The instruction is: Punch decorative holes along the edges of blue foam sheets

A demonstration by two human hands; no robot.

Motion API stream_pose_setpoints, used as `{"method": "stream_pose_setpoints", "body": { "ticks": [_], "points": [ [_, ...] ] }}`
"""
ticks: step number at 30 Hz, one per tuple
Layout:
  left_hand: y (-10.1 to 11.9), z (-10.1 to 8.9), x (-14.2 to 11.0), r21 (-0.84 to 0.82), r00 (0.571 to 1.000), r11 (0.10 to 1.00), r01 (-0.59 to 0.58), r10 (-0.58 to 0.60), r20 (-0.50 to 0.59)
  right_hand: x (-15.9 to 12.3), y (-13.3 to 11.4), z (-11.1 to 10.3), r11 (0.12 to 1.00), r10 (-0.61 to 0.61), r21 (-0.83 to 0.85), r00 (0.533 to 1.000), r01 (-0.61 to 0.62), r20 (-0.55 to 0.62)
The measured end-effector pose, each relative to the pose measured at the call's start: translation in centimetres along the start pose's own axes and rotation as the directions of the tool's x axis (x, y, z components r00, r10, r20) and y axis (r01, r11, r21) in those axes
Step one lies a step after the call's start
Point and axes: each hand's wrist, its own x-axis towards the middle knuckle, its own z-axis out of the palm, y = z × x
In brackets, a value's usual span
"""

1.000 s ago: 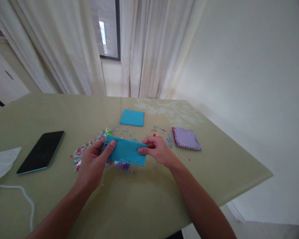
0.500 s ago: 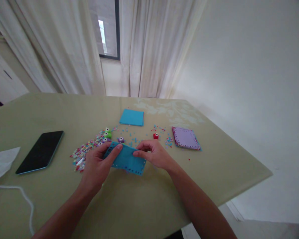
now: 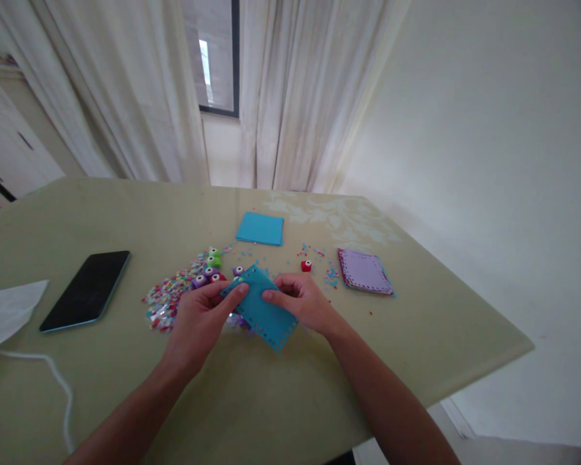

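Observation:
Between both hands, above the table, is a blue sheet of paper (image 3: 266, 314) with small holes punched along its edges, tilted with one corner pointing down. My left hand (image 3: 203, 316) pinches its left corner, thumb on top. My right hand (image 3: 305, 300) is closed on its upper right edge, the thumb lying on the face. Beyond the left hand sit small hole punches with eye designs: green (image 3: 214, 260), purple (image 3: 199, 281) and partly hidden red ones. A lone red punch (image 3: 306, 265) stands beyond the right hand.
Colourful paper bits (image 3: 167, 297) lie heaped left of centre. A blue paper stack (image 3: 260, 228) lies at the back, a stack of punched purple paper (image 3: 365, 271) to the right. A black tablet (image 3: 87, 290), white sheet (image 3: 10, 313) and white cable (image 3: 61, 381) are on the left.
The blue sheet has turned from nearly level to a diagonal, its lower corner now pointing down. Both hands keep hold of it, and the right hand has shifted its grip along the edge.

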Motion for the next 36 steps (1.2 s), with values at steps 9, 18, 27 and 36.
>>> {"method": "stream_pose_setpoints", "body": {
  "ticks": [9,18,27,36],
  "points": [
    [-0.5,-0.3,0.1,0.047,0.999,0.998,-0.029,0.027,0.028,-0.2,0.0,0.0,0.999,0.021,0.032,1.000,-0.021,-0.011],
    [0.2,0.0,0.1,-0.012,0.998,1.000,0.000,0.001,0.067,-0.2,-0.2,0.0,0.998,-0.042,-0.043,0.999,0.042,0.003],
    [-0.4,0.6,-0.7,0.015,0.997,0.999,0.034,-0.035,0.071,-0.5,-0.9,0.4,0.982,-0.038,-0.176,0.987,0.065,0.155],
    [-0.8,-0.7,0.6,-0.123,0.995,0.991,0.053,-0.064,-0.080,-0.2,-1.1,-1.2,0.973,-0.058,-0.207,0.980,0.098,0.191]
  ]
}}
